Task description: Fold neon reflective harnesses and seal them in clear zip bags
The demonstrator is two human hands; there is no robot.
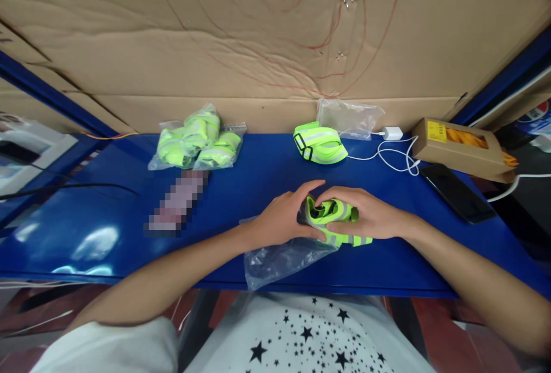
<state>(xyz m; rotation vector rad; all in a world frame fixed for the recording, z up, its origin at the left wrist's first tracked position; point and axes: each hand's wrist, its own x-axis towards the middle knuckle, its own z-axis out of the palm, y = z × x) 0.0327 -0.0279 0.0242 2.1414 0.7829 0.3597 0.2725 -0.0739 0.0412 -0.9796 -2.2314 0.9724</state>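
Observation:
In the head view, my right hand (370, 212) is wrapped round a bundled neon-yellow reflective strap (333, 218) with grey stripes. My left hand (282, 215) grips the mouth of a clear plastic bag (284, 261), its thumb and fingers at the strap's left end. The strap's left end appears to be at the bag's mouth; how far inside it reaches is hidden by my fingers. The rest of the bag lies flattened below my left hand, towards the table's front edge.
Beyond my hands lies another rolled reflective strap (321, 143) with black buckles, near an unfilled clear bag (348, 117). Bagged straps (198, 138) sit at the back left, above a blurred-out flat object (176, 201). Rightward are a white charger (392, 133), a cardboard box (465, 149) and a black phone (458, 192).

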